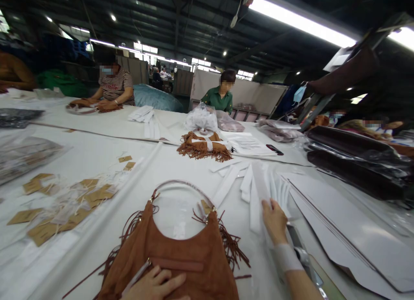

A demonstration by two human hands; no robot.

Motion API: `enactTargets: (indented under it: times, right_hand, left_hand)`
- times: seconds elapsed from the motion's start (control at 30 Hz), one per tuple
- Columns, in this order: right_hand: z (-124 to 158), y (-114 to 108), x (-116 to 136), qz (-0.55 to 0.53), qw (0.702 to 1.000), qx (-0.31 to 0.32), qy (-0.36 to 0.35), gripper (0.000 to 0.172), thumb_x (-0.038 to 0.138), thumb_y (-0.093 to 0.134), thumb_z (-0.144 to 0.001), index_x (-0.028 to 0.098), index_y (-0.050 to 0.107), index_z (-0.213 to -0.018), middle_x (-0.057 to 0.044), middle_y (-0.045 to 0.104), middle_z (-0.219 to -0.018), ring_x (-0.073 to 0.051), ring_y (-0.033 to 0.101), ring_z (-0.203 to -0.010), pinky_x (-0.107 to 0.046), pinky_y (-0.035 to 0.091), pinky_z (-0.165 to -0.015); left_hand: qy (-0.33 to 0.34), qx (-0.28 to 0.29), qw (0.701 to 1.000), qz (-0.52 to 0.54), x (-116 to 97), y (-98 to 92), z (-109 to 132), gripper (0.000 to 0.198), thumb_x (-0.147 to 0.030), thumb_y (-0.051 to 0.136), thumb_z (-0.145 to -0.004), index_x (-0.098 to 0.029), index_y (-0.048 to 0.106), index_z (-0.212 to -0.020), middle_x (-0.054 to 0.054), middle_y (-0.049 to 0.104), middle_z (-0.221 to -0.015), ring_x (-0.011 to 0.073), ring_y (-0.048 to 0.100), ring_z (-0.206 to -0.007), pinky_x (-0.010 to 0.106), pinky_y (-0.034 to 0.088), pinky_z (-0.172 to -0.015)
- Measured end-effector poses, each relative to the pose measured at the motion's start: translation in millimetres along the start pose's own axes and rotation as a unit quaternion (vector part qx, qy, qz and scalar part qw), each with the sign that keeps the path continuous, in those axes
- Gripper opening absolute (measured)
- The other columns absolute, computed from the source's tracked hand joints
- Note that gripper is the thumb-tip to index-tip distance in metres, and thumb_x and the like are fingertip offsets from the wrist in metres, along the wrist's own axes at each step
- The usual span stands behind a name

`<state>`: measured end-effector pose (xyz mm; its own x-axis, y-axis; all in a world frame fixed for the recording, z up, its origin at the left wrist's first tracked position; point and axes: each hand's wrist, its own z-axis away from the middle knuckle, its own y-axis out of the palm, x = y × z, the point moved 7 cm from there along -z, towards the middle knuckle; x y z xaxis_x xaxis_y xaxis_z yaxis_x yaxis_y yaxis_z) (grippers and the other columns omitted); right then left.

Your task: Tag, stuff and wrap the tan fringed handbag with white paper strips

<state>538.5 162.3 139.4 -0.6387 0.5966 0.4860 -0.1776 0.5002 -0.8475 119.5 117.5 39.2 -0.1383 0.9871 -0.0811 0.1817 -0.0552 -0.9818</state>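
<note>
A brown suede handbag (pixel 190 252) with fringe at its sides and a wrapped handle (pixel 186 185) lies before me at the bottom centre. My left hand (pixel 158 285) rests on its front with the fingers spread, beside a wrapped zipper pull (pixel 137 276). Off to the right, my right hand (pixel 274 218) has its fingers closed on the end of a white paper strip (pixel 258 183), one of several fanned out on the table. A white band circles my right wrist.
Tan tags (pixel 87 200) with strings are scattered at left. Large white boards (pixel 355 231) lie at right, below dark plastic-wrapped bundles (pixel 352 157). A fringed bag (pixel 207 145), papers (pixel 250 144) and a phone (pixel 274 150) sit further back. Co-workers stand across the table.
</note>
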Motion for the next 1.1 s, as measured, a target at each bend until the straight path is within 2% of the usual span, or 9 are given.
enactTargets:
  times: [0.1,0.2,0.27,0.43,0.57,0.67,0.83,0.97,1.1]
  right_hand:
    - [54.2,-3.0,34.1,-0.105,0.981,0.128,-0.103,0.058,0.052,0.041,-0.088,0.013,0.052,-0.129,-0.012,0.066,-0.114,-0.027,0.06,-0.104,-0.037,0.048,-0.09]
    - [138.0,12.1,75.5,-0.203,0.892,0.351,-0.201,0.055,0.055,0.051,-0.085,0.016,0.059,-0.124,-0.008,0.069,-0.11,-0.025,0.062,-0.099,-0.033,0.051,-0.087]
    - [185.3,20.9,91.0,-0.209,0.846,0.434,-0.23,0.05,0.054,0.053,-0.085,0.017,0.064,-0.118,-0.007,0.069,-0.11,-0.026,0.062,-0.1,-0.033,0.05,-0.088]
    - [228.5,41.7,97.6,-0.175,0.84,0.445,-0.255,0.041,0.05,0.052,-0.085,0.02,0.071,-0.107,-0.006,0.071,-0.106,-0.026,0.065,-0.097,-0.034,0.05,-0.089]
    - [235.7,51.8,100.3,-0.154,0.837,0.436,-0.293,0.039,0.044,0.051,-0.085,0.021,0.069,-0.111,-0.007,0.07,-0.11,-0.026,0.065,-0.099,-0.036,0.048,-0.093]
    - [247.5,56.2,109.9,-0.126,0.834,0.433,-0.318,0.036,0.04,0.051,-0.085,0.021,0.07,-0.11,-0.008,0.07,-0.109,-0.026,0.065,-0.099,-0.036,0.047,-0.093]
    - [280.8,60.9,138.8,-0.109,0.793,0.468,-0.374,0.023,0.033,0.048,-0.089,0.024,0.069,-0.093,-0.003,0.073,-0.091,-0.02,0.066,-0.085,-0.026,0.047,-0.077]
    - [288.9,66.8,145.0,-0.07,0.776,0.486,-0.395,0.019,0.025,0.048,-0.086,0.022,0.065,-0.078,-0.002,0.07,-0.079,-0.019,0.064,-0.076,-0.023,0.044,-0.067]
    - [294.7,71.9,144.5,-0.102,0.742,0.532,-0.394,0.018,0.024,0.05,-0.083,0.021,0.068,-0.083,-0.002,0.071,-0.084,-0.02,0.064,-0.081,-0.025,0.046,-0.073]
  left_hand:
    - [-0.018,0.031,0.999,0.02,-4.1,-12.0,3.8,0.062,-0.042,0.056,-0.089,-0.038,0.028,-0.143,0.007,0.043,-0.144,0.0251,0.053,-0.099,0.039,0.042,-0.084]
    - [-0.044,0.045,0.996,0.06,-5.7,-20.1,7.7,0.058,-0.054,0.044,-0.091,-0.04,0.026,-0.144,0.006,0.036,-0.147,0.0282,0.05,-0.105,0.044,0.04,-0.087]
    - [-0.066,0.046,0.994,0.069,-8.3,-23.8,9.2,0.054,-0.053,0.04,-0.093,-0.041,0.025,-0.143,0.005,0.036,-0.146,0.0284,0.048,-0.107,0.046,0.039,-0.088]
    - [-0.206,0.025,0.978,0.033,-18.2,-27.8,11.5,0.066,-0.041,0.054,-0.088,-0.021,0.024,-0.144,0.01,0.056,-0.11,0.0253,0.05,-0.092,0.041,0.042,-0.08]
    - [-0.232,-0.03,0.971,-0.049,-42.2,-29.3,11.9,0.021,-0.025,0.045,-0.094,-0.019,0.049,-0.114,0.004,0.055,-0.087,0.0194,0.05,-0.077,0.035,0.039,-0.07]
    - [-0.222,-0.096,0.965,-0.103,-58.0,-34.1,13.0,0.011,-0.021,0.042,-0.095,-0.019,0.05,-0.102,0.001,0.052,-0.078,0.0167,0.048,-0.069,0.033,0.035,-0.063]
    - [-0.214,-0.158,0.953,-0.145,-67.9,-43.1,14.1,0.007,-0.02,0.043,-0.094,-0.018,0.05,-0.097,-0.001,0.05,-0.074,0.0158,0.047,-0.065,0.032,0.033,-0.06]
    - [-0.211,-0.162,0.952,-0.15,-68.3,-44.5,15.6,0.009,-0.02,0.043,-0.094,-0.018,0.051,-0.098,-0.001,0.052,-0.073,0.0157,0.048,-0.063,0.033,0.033,-0.059]
    - [-0.211,-0.113,0.963,-0.126,-62.5,-43.4,13.3,0.014,-0.023,0.041,-0.096,-0.019,0.052,-0.105,0.006,0.059,-0.105,0.019,0.054,-0.085,0.036,0.039,-0.073]
